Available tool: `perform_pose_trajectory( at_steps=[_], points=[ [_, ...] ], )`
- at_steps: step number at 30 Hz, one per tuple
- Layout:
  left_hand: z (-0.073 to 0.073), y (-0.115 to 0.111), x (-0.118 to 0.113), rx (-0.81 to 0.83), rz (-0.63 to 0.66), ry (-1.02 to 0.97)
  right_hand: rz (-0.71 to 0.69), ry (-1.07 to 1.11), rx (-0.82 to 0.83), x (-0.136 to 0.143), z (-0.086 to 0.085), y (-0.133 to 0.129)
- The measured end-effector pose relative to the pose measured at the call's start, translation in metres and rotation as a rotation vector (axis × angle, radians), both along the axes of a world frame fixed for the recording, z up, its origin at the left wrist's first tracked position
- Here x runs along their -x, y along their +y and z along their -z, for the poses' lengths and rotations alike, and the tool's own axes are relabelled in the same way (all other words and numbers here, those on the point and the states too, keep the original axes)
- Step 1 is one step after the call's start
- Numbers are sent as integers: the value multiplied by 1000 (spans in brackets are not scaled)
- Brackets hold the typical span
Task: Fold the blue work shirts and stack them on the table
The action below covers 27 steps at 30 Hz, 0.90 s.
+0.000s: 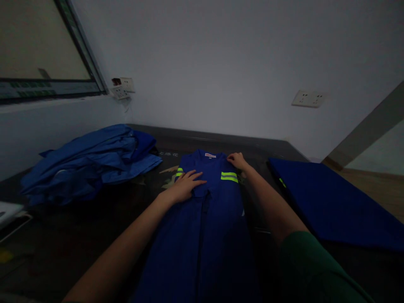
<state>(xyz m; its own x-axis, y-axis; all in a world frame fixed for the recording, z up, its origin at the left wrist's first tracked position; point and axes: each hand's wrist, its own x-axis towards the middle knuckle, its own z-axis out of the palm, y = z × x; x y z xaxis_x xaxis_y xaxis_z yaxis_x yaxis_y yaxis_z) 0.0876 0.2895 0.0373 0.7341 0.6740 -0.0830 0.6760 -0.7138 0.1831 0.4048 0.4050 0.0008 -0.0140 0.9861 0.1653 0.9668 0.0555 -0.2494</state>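
Note:
A dark blue work jacket (pixel 217 227) with yellow-green and silver reflective bands lies lengthwise in front of me, its collar and white label at the far end. My left hand (pixel 186 186) rests flat on the upper part, left of the middle, fingers spread. At the far right shoulder, beside the collar, my right hand (pixel 237 160) has its fingertips pinched together on the cloth's edge. The lower part of the jacket runs out of view towards me.
Crumpled blue garments (pixel 104 155) are heaped on the left of the dark table (pixel 195 135). A flat folded blue garment (pixel 331 202) lies on the right. Behind stands a white wall with sockets (pixel 308 99). A white object (pixel 11 212) sits at the left edge.

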Motion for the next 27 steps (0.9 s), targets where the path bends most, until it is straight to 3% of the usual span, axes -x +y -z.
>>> perform_pose_trajectory(
  at_steps=[5,10,15,18,20,23,27],
  points=[
    [2,5,-4,55,-11,-212,-13,-52,54,-5,-3,8],
    [-5,9,2,164,-34,-374,-77,-176,64,-7,-5,4],
    [-9,8,4,151,-53,-347,-121,-348,-9,-5,-6,-4],
    [-8,8,5,87,-22,-261,-35,-289,-112,-1,-17,-10],
    [-6,8,5,67,3,-206,-48,-189,-210,8,-31,-20],
    [-4,8,6,75,12,-203,-305,27,-222,35,-55,-50],
    [-6,6,4,164,93,-292,-902,137,30,77,-75,-106]
  ],
)
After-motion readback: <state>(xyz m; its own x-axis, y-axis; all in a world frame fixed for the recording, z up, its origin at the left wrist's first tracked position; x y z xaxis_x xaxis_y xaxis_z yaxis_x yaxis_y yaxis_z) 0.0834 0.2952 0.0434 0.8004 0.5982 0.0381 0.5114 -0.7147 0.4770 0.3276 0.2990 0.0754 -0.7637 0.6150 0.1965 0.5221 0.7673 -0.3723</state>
